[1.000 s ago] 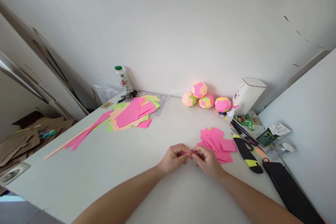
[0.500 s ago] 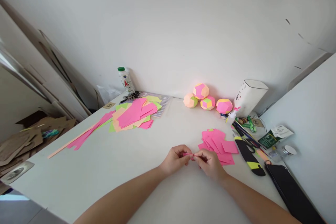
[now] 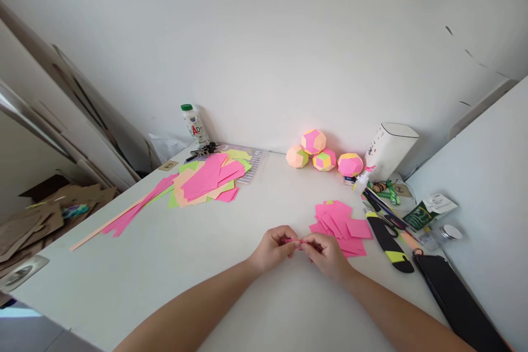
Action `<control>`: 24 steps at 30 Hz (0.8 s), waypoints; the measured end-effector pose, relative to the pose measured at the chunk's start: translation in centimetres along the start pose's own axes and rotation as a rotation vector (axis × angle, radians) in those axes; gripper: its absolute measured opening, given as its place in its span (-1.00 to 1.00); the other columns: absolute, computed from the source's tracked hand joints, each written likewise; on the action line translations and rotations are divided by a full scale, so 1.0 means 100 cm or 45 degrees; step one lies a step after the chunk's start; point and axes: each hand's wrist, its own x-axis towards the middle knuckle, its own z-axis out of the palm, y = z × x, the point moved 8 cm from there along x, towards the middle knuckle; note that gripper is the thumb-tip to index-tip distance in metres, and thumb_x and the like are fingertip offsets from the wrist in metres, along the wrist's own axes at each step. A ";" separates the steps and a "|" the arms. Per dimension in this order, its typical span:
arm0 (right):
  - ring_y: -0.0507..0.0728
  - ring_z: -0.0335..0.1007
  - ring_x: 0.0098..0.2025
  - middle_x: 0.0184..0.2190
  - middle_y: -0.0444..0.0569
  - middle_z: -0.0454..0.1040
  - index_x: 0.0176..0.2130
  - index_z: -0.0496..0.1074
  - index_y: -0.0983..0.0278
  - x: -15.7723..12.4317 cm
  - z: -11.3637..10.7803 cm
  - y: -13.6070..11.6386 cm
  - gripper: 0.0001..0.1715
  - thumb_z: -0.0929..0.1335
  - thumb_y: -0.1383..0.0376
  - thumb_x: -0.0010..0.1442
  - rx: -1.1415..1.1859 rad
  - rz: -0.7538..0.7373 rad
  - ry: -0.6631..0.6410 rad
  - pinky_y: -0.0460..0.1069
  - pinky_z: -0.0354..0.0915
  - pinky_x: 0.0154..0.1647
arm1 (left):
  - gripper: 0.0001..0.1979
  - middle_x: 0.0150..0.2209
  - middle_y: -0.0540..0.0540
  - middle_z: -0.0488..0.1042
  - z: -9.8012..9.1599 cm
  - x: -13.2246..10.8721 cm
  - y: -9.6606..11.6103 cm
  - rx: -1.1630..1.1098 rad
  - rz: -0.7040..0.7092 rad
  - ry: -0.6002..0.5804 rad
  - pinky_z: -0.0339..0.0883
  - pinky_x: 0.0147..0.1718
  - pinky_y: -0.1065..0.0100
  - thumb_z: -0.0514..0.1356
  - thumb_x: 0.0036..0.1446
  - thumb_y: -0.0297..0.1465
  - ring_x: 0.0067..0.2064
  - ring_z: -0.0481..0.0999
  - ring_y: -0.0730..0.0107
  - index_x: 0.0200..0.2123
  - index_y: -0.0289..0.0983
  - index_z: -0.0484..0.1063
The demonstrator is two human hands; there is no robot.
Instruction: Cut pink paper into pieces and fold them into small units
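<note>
Low over the white table, my left hand (image 3: 277, 248) and my right hand (image 3: 325, 253) meet with their fingertips nearly touching. Both pinch a small piece of pink paper (image 3: 300, 242), folded narrow between them; most of it is hidden by the fingers. Just beyond my right hand lies a loose pile of pink paper pieces (image 3: 340, 224), with a bit of green showing at its top. Farther left, pink, peach, green and yellow paper sheets (image 3: 206, 180) overlap in a heap.
Colourful paper balls (image 3: 313, 142) sit against the wall. Long paper strips (image 3: 136, 212) lie at left, near a bottle (image 3: 193, 125). On the right are a black and yellow cutter (image 3: 390, 243), a black phone-like slab (image 3: 457, 302), a jar (image 3: 450, 232) and a white box (image 3: 390, 151).
The view has shifted slightly. Both hands still pinch the pink paper in almost the same place, with the fingertips barely moved.
</note>
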 end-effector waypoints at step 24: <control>0.01 0.21 -0.62 -0.65 -0.18 0.28 -0.40 0.36 0.26 -0.003 -0.016 -0.014 -0.78 0.27 0.22 0.25 -0.023 -0.131 0.243 -0.08 0.18 -0.60 | -0.34 -0.74 0.03 0.17 -0.004 -0.004 0.001 0.296 -0.067 0.067 -0.02 -0.62 0.42 -0.03 0.14 0.09 -0.65 0.10 0.56 -0.77 -0.29 0.18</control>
